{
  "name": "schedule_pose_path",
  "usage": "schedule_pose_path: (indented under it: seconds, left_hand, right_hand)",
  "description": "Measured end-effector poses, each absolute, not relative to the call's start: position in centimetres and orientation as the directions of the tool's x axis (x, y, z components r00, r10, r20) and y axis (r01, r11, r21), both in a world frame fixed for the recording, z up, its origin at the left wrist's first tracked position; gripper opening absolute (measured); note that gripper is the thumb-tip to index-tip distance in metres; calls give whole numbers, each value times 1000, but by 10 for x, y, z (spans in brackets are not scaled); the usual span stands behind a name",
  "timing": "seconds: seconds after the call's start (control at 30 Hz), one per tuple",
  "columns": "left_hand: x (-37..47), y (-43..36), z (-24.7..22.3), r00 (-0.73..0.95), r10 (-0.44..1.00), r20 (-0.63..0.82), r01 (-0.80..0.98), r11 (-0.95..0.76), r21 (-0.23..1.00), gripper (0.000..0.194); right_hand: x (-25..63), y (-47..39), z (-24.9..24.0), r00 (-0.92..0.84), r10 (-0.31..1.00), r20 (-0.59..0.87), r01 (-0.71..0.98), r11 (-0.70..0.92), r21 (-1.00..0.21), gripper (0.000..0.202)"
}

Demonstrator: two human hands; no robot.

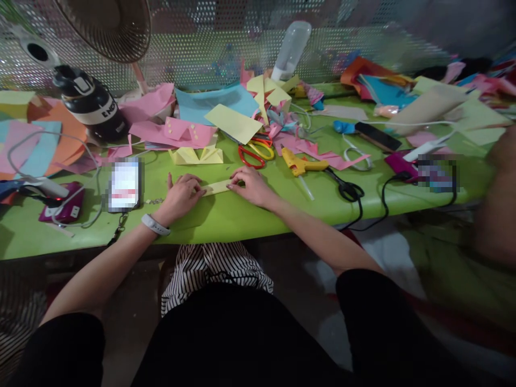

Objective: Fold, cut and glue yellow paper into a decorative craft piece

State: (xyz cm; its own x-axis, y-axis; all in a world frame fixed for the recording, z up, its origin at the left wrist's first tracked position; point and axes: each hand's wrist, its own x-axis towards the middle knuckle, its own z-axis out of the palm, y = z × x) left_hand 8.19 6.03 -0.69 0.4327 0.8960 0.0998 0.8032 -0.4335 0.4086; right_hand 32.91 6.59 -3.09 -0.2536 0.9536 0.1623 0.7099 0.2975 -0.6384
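Note:
A narrow strip of pale yellow paper [216,187] lies flat on the green table between my hands. My left hand [183,196] is closed at the strip's left end, fingertips pressed on it. At the right end, my right hand [252,187] pinches the paper between thumb and fingers. Tiny paper bits [155,201] lie just left of my left wrist. Beyond the strip stands a folded yellow paper piece [197,156] with a notched top edge. Behind it is a folded pink paper piece [189,133] dotted with small yellow squares.
Red-and-yellow-handled scissors [252,156] and a yellow glue gun [302,163] lie right of centre. A phone [124,184] and a purple power socket [64,204] are at left. A black bottle [91,105] and fan [108,24] stand behind. Another person's arm [497,199] is at right.

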Motion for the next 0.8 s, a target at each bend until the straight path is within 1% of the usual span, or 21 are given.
schedule_pose_path:
  seconds: [0.13, 0.2, 0.3, 0.43, 0.53, 0.63, 0.73, 0.8]
  left_hand:
    - [77, 72, -7, 437, 883, 171, 819, -470, 330, 16]
    - [73, 77, -5, 421, 885, 197, 829, -464, 312, 14]
    - [66, 79, -3, 371, 914, 161, 848, -405, 341, 17]
    - [52, 81, -1, 328, 942, 76, 852, -330, 406, 24]
    - [44, 82, 0, 314, 948, 61, 865, -312, 393, 25]
    - [46, 78, 3, 314, 946, 86, 892, -325, 314, 23]
    - [60, 66, 5, 342, 920, 191, 908, -376, 185, 15]
    - [75, 53, 4, 462, 857, 230, 859, -496, 123, 32]
  right_hand:
    - [322, 72, -29, -262, 951, 162, 738, 306, -602, 17]
    - [319, 75, -30, -281, 944, 174, 744, 328, -582, 19]
    - [319, 78, -32, -314, 933, 177, 744, 358, -564, 22]
    - [323, 76, -37, -309, 932, 190, 730, 360, -581, 23]
    - [323, 73, -40, -282, 937, 204, 723, 348, -597, 23]
    - [323, 72, -42, -268, 940, 210, 718, 340, -607, 22]
    - [322, 72, -43, -263, 938, 224, 708, 346, -615, 22]
    - [322, 73, -44, -261, 937, 234, 709, 350, -612, 21]
